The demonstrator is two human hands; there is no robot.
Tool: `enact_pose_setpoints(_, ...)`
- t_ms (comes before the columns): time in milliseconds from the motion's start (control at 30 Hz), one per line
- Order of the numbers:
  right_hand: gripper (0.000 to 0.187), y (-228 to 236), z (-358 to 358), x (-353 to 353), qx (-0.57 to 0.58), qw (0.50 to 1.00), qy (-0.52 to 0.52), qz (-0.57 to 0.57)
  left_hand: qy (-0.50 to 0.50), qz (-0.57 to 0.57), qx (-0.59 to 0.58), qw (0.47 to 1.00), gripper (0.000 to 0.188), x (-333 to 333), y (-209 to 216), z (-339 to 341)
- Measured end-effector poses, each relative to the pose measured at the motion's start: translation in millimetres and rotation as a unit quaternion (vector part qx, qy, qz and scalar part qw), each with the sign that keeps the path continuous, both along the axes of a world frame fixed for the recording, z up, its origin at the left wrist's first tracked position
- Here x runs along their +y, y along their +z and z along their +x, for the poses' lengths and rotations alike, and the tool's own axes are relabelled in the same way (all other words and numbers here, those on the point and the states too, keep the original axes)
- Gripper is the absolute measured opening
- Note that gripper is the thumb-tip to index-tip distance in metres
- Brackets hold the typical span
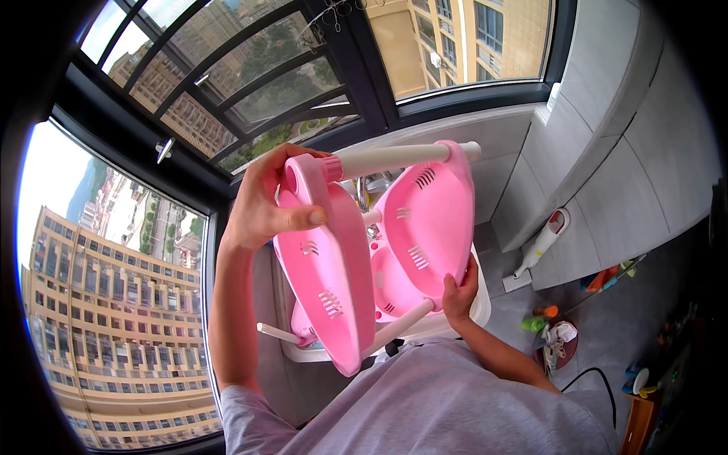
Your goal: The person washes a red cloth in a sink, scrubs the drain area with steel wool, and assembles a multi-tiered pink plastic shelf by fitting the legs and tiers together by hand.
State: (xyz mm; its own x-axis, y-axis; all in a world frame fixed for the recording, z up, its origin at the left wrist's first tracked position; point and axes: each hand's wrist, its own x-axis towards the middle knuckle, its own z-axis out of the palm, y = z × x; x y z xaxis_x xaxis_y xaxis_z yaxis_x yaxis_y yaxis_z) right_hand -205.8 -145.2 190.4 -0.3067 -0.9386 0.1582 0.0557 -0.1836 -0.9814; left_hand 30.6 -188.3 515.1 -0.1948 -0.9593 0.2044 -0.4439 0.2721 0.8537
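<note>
A pink plastic rack with slotted trays and white tubes is held up in front of me. My left hand [262,201] is closed round the upper corner of its left tray [341,265], beside a ribbed pink collar [332,168] on the upper white tube [390,158]. My right hand [461,296] grips the lower right edge of the other tray [447,212], near the end of the lower white tube [400,326]. Both trays are tilted on edge. Behind them another pink piece [388,277] shows partly over the white sink [481,307].
A metal faucet [362,196] is partly hidden behind the rack. Dark-framed windows [387,117] stand ahead and left. At the right are a grey tiled wall [629,197], a white handheld appliance [543,241], a green item [533,324] and a dark red basin [540,355] on the floor.
</note>
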Motion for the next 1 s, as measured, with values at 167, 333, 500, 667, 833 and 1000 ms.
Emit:
enact_pose_setpoints(167,0.062,0,0,1,-0.004,1.000,0.002,-0.008,-0.016,-0.024,0.006,1.000,0.082,2,-4,-1)
enact_pose_setpoints(333,0.061,0,-2,0,-0.001,0.999,0.015,-0.035,-0.052,0.007,-0.022,0.998,0.090,-1,3,3)
enact_pose_setpoints(500,0.060,-5,-3,-2,0.006,0.998,0.057,-0.026,0.000,-0.026,-0.038,0.999,0.109,-8,-15,0)
enact_pose_setpoints(667,0.055,-34,-9,-18,-0.045,0.988,0.115,0.091,0.043,-0.096,-0.052,0.993,0.083,-19,-27,41)
enact_pose_setpoints(833,0.050,-46,-18,-28,-0.099,0.967,0.169,0.164,0.056,0.130,-0.015,0.990,0.077,17,-59,96)
enact_pose_setpoints(1000,0.032,-55,-31,-39,-0.213,0.916,0.197,0.278,0.026,0.102,0.127,0.986,0.092,56,-126,107)
